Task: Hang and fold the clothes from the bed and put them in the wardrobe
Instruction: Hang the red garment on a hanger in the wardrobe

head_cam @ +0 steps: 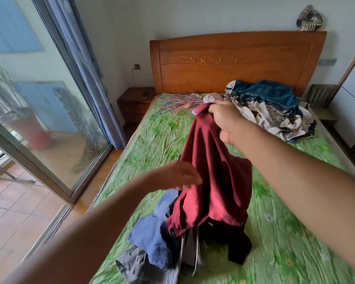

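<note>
Red garment: a dark red garment (213,171) hangs lifted over the near half of the bed (285,222). Its top is bunched and its lower hem drapes onto the heap below.
Right hand: the right hand (225,119) has fingers and thumb curled round the bunched top edge, holding the garment up.
Left hand: the left hand (178,177) has its fingers loosely spread and holds nothing. The tips are at the cloth's left edge, but blur hides whether they touch.
Clothes pile: the pile of clothes (152,242) lies under and left of the red piece, with blue, grey and dark items tangled together at the foot of the bed.
Hangers: thin coloured hangers (178,101) are scattered near the headboard (234,62), well apart from the pile.
Bedding: a crumpled quilt (275,107) is heaped at the far right corner.
Room: a nightstand (135,103) stands left of the bed, with a curtain (90,68) and a glass door (39,99) beyond it. No wardrobe can be made out.
Step in hand: probably sorting — 1 piece has been singled out and nothing looks hung or folded yet.
Next move: likely the left hand takes a second grip on a shoulder or hem, so the cloth can be spread between 2 hands. Then comes either a hanger from the far end or a fold on the bare sheet — the hem first needs freeing from the heap.
</note>
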A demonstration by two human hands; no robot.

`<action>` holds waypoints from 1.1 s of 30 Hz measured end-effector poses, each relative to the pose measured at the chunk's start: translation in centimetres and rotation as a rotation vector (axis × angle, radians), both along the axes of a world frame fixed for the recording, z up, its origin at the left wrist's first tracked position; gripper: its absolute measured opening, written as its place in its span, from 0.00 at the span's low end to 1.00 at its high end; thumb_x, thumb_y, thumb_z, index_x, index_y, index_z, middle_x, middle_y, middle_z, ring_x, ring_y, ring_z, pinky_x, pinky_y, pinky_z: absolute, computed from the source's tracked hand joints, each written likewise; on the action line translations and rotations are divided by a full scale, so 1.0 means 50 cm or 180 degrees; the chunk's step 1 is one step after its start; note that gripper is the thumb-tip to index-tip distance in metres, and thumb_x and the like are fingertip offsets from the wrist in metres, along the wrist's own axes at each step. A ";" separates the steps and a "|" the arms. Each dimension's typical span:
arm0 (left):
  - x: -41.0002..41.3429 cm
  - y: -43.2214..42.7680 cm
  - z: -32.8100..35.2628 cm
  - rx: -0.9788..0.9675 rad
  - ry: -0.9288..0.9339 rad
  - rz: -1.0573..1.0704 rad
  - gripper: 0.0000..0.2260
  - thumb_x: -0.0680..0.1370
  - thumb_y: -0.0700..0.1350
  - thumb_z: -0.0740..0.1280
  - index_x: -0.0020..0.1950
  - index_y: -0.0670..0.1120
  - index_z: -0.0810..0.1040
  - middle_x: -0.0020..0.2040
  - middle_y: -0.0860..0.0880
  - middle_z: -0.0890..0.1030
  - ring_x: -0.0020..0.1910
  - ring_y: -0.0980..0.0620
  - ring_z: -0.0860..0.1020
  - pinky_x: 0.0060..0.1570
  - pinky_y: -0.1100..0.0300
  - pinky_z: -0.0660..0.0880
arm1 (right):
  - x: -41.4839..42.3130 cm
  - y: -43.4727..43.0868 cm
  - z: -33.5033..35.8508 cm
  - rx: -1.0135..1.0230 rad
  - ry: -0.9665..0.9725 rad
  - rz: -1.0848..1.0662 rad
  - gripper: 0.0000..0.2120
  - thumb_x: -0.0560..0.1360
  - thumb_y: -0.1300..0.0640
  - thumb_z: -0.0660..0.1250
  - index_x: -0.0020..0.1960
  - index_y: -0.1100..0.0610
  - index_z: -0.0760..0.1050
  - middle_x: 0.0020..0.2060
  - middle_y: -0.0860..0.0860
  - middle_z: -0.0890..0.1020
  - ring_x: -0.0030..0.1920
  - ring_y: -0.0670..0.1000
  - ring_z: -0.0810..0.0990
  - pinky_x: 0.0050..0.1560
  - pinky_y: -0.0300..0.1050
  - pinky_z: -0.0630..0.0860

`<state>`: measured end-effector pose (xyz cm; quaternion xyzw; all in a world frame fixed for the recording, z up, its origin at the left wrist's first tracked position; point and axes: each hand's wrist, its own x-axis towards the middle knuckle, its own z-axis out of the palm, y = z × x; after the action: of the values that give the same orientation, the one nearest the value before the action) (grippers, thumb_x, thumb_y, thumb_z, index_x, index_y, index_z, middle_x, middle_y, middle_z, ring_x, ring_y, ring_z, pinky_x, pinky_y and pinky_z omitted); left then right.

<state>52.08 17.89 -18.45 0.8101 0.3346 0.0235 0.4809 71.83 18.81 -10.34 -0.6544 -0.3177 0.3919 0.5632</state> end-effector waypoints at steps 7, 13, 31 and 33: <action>0.117 -0.055 -0.037 -0.0205 -0.0771 0.1048 0.08 0.82 0.43 0.65 0.47 0.41 0.79 0.36 0.49 0.74 0.37 0.50 0.73 0.40 0.49 0.75 | -0.009 0.006 0.056 0.0425 0.0917 -0.0056 0.13 0.78 0.68 0.57 0.49 0.54 0.77 0.47 0.59 0.79 0.45 0.57 0.79 0.35 0.45 0.79; 0.093 0.007 0.038 -0.0618 -0.1645 0.1893 0.10 0.85 0.43 0.60 0.44 0.47 0.76 0.34 0.47 0.71 0.29 0.52 0.70 0.30 0.62 0.69 | 0.069 -0.041 0.018 0.0330 0.0831 -0.0388 0.13 0.79 0.69 0.53 0.53 0.55 0.71 0.37 0.56 0.81 0.32 0.52 0.81 0.31 0.45 0.80; 0.082 0.016 0.297 -0.0344 -0.2985 0.1448 0.15 0.85 0.43 0.60 0.37 0.46 0.71 0.30 0.50 0.70 0.28 0.54 0.70 0.30 0.61 0.70 | -0.122 -0.119 -0.272 0.0614 -0.1870 -0.0261 0.15 0.74 0.54 0.73 0.53 0.55 0.70 0.49 0.51 0.74 0.50 0.55 0.77 0.50 0.45 0.72; 0.082 0.014 0.312 -0.0290 -0.3108 0.1470 0.14 0.85 0.42 0.59 0.39 0.45 0.71 0.30 0.50 0.72 0.28 0.54 0.72 0.32 0.60 0.71 | -0.138 -0.141 -0.278 0.0964 -0.1853 -0.0444 0.15 0.76 0.52 0.73 0.53 0.55 0.68 0.47 0.50 0.73 0.47 0.53 0.76 0.49 0.48 0.73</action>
<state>56.18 18.58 -2.87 0.5887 0.2422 0.4877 0.5974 64.94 11.75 -24.22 -0.6680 -0.4743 0.0973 0.5651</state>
